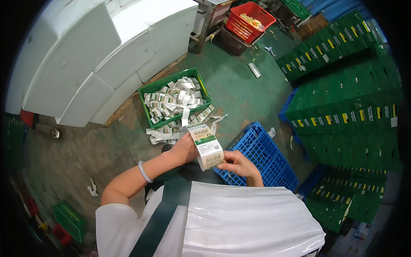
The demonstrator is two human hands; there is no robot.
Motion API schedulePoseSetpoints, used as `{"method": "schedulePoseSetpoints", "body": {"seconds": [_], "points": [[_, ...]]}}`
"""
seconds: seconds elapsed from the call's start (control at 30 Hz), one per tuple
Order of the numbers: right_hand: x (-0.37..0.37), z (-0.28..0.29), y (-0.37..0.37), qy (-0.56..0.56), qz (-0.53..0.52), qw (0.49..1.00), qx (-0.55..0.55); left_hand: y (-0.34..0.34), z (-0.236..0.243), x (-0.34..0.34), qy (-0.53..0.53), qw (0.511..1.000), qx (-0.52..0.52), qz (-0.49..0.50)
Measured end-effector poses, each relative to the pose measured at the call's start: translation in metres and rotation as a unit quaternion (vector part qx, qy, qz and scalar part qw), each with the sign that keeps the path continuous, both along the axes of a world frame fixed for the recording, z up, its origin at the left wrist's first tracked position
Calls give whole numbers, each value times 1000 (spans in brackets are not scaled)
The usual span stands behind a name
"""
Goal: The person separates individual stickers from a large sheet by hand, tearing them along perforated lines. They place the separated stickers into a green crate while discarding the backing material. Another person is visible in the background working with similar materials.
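Between my hands is a roll of printed labels, white, green and beige, held up in front of my apron. My left hand is wrapped around the roll's left side, its fingers mostly hidden behind it. At the lower right, my right hand pinches the edge of the label strip between thumb and fingers. Just beyond the roll stands a green crate heaped with loose label strips. A pale strip hangs from the heap near the top of the roll. More strips spill onto the floor at the crate's near side.
White foam boxes are stacked at the left. A blue plastic pallet lies right of my hands, with tall stacks of green crates farther right. A red basket stands at the back. A white roll lies on the floor.
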State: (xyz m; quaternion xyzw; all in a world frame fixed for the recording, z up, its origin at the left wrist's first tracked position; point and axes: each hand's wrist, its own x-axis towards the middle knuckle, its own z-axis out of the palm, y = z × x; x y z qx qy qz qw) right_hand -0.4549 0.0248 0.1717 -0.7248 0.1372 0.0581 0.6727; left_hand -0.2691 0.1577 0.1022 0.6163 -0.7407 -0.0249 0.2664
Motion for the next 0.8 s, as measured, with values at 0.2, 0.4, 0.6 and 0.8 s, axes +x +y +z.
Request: {"method": "schedulePoseSetpoints", "body": {"seconds": [0.2,0.4,0.6,0.8], "points": [[39,45,-32,-104,-275,949,109,12,-5,-3,420,868,262,38],[43,47,-25,-126,-106,985,-42,7,37,7,779,582,200,-119],[37,23,7,-31,-17,984,-177,-3,83,15,841,537,52,49],[58,51,-3,-127,-295,947,-24,-6,80,-6,737,666,24,111]]}}
